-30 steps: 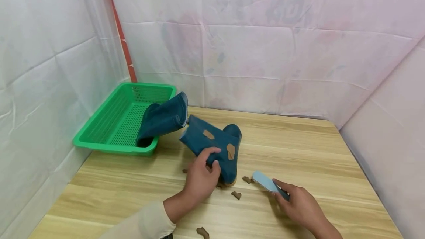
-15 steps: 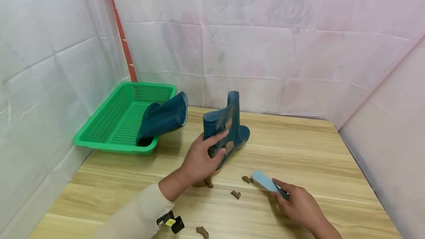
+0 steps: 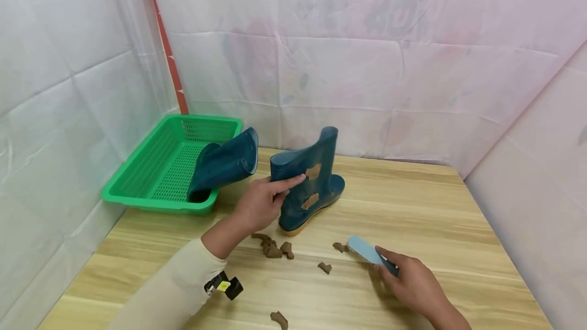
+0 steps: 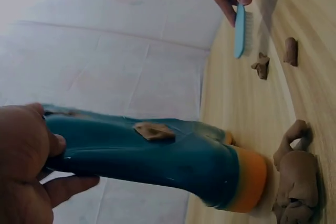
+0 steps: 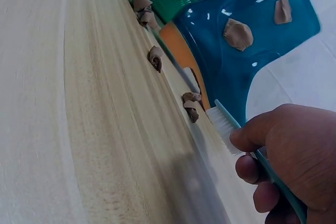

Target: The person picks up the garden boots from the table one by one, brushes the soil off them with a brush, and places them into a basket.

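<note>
A dark blue rain boot (image 3: 298, 187) with a tan sole stands upright on the table, its toe pointing back right. Two brown clay-like patches stick to its side; one patch (image 4: 155, 131) shows in the left wrist view. My left hand (image 3: 261, 202) grips the back of the shaft, index finger laid along the side near the upper patch. A light blue brush (image 3: 364, 249) with white bristles (image 5: 223, 127) is in my right hand (image 3: 415, 284), thumb and fingers round its handle. The bristles face down, close over the table, beside a brown crumb (image 3: 340, 247).
A green basket (image 3: 158, 205) stands at the left, with a second blue boot (image 3: 224, 162) leaning over its rim. Several brown lumps (image 3: 270, 249) lie in front of the standing boot, and a curved piece (image 3: 278, 320) near the front. White sheeting (image 3: 339, 75) walls the back and sides.
The boot has gone from lying tilted to standing upright, turned by my left hand, which has shifted a little back and left. My right hand and the brush have stayed in place.
</note>
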{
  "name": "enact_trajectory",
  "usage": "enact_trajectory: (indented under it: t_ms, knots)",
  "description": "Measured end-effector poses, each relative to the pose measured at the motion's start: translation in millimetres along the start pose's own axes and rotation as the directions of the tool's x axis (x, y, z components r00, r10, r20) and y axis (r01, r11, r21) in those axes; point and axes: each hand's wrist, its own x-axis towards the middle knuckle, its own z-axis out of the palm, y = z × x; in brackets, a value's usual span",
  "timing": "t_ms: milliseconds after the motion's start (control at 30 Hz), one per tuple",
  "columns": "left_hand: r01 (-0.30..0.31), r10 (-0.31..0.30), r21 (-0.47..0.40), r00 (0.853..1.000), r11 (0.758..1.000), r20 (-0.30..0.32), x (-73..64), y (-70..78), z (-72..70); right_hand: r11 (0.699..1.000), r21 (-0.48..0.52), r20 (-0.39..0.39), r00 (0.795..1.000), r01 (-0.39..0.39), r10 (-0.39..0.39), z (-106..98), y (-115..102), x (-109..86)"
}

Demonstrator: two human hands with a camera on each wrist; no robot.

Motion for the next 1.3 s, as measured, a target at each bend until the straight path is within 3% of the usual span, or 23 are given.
enact_trajectory:
  t_ms: [133,233,300,400,533,633,733,833,933,1167,1233,1300]
  knots:
    - [-0.129,0.128,-0.002,0.986,0.992,-0.106,2.7,-3.9,5.6,1.000,-0.015,-0.010,1.000,0.002,-0.002,-2,-1,0.0]
    - [-0.181,0.169,-0.076,0.975,0.981,-0.146,5.5,-6.7,5.3,1.000,-0.028,-0.019,1.000,0.002,-0.003,-3,0,0.0]
    - [-0.193,0.173,-0.147,0.975,0.970,-0.142,7.1,-9.3,3.8,1.000,-0.030,-0.021,1.000,-0.002,0.002,-3,0,-0.2]
    - [-0.140,0.114,-0.288,0.988,0.947,-0.105,7.5,-15.5,3.1,0.999,-0.033,-0.022,1.000,-0.007,0.007,-2,0,-0.7]
    - [0.026,-0.055,-0.417,0.997,0.908,-0.057,6.6,-28.4,6.0,0.999,-0.036,-0.024,1.000,-0.004,0.003,-1,-1,-1.4]
    - [0.120,-0.147,-0.438,0.989,0.891,-0.030,6.2,-35.4,7.2,0.999,-0.037,-0.047,0.999,0.019,-0.021,-2,-2,-1.5]
    - [0.144,-0.166,-0.423,0.986,0.895,-0.016,6.7,-37.7,8.3,0.997,-0.035,-0.105,0.992,0.062,-0.066,-4,-6,-0.1]
    - [0.145,-0.165,-0.395,0.986,0.907,-0.019,7.2,-37.3,9.8,0.991,-0.033,-0.185,0.974,0.130,-0.134,-6,-14,4.6]
    - [0.137,-0.160,-0.363,0.986,0.922,-0.036,6.7,-35.6,11.6,0.976,-0.045,-0.262,0.941,0.211,-0.216,-5,-29,12.5]
    - [0.100,-0.136,-0.348,0.988,0.932,-0.079,5.3,-35.4,14.6,0.928,-0.119,-0.417,0.830,0.353,-0.369,8,-76,39.9]
    - [0.098,-0.134,-0.344,0.987,0.934,-0.084,4.4,-35.7,15.3,0.923,-0.134,-0.435,0.815,0.361,-0.382,14,-85,46.4]
    - [0.092,-0.127,-0.335,0.988,0.938,-0.083,3.7,-35.4,16.1,0.926,-0.141,-0.438,0.817,0.350,-0.375,20,-90,49.9]
